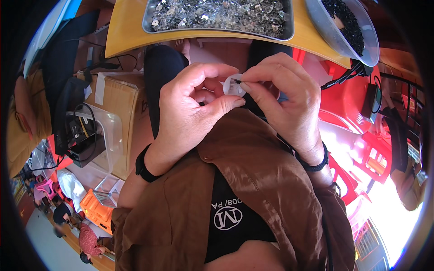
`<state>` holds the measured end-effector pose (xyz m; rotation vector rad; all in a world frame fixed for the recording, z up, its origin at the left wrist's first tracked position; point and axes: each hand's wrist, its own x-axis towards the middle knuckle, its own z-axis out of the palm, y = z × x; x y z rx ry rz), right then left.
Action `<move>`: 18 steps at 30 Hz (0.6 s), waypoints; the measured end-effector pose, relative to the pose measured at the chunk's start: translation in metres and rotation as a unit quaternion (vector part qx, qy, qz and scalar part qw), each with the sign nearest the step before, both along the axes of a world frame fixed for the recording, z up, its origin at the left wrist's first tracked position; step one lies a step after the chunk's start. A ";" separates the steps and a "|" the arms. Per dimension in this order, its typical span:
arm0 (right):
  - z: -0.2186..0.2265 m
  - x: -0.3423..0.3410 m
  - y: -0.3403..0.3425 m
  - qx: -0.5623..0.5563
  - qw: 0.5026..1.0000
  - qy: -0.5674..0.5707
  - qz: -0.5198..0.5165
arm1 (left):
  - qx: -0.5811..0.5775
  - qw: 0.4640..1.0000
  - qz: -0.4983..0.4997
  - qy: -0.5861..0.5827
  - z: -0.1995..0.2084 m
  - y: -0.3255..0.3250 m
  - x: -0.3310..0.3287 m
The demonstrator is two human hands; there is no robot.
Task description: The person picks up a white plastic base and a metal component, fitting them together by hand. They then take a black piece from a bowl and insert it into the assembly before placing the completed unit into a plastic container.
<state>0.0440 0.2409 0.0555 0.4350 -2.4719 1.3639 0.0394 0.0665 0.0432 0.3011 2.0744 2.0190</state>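
Between thumb and fingers, my left hand [194, 97] grips a small round white plastic piece [231, 86] above my lap. My right hand [289, 90] pinches a tiny black part [238, 81] against that piece's right side; its exact kind is too small to make out. Both hands meet just short of the table edge. Beyond them stands a metal tray [217, 32] heaped with small shiny metal bits. To its right, a clear plastic bowl [371, 43] holds many small black pieces.
The tray and bowl rest on a yellow table [129, 31]. At the left are a cardboard box [117, 101] and a clear plastic bin [113, 135] with black devices. Red plastic stools [343, 106] stand at the right. Other people sit at both sides.
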 end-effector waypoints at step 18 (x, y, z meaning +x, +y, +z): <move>-0.002 0.001 -0.004 0.029 0.999 0.027 -0.005 | -0.089 0.994 -0.004 0.065 0.009 0.003 -0.003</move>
